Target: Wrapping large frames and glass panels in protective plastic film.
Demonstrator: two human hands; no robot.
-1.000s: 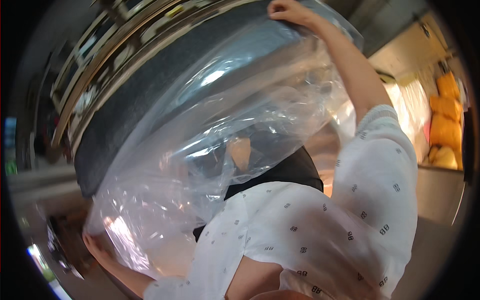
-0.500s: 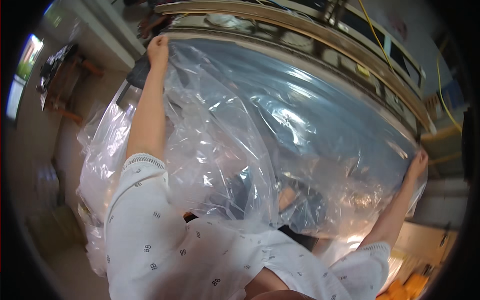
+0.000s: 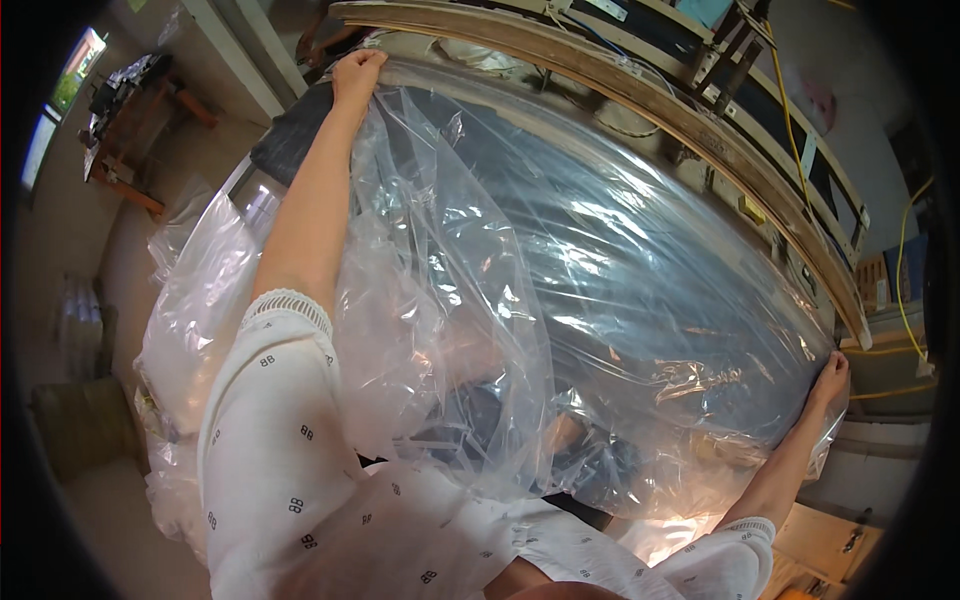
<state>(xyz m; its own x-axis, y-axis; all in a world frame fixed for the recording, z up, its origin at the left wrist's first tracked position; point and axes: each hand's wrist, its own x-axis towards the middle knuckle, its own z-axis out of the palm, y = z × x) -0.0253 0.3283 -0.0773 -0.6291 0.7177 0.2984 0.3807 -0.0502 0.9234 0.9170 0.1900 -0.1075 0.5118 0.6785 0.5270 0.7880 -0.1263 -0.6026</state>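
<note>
A wide sheet of clear plastic film [image 3: 590, 270] is spread between my arms, glossy and wrinkled. Under it shows a dark blue-grey surface, its dark corner [image 3: 290, 135] bare beside my left forearm. My left hand [image 3: 357, 78], fingers closed, pinches the film's edge at the far left. At the right my right hand [image 3: 830, 380] is closed on the film's other side, near the right end of the dark surface. Loose folds of film hang toward my body and off to the left.
Behind the film runs a long wooden beam [image 3: 600, 75] on a machine frame. A yellow cable [image 3: 790, 120] hangs at the back right. A wooden table [image 3: 130, 150] with dark things on it stands at the far left. A light wooden cabinet [image 3: 825, 540] is at the lower right.
My left hand has shifted up and slightly right with the film. My right hand has come lower. The film now lies tauter across the dark surface.
</note>
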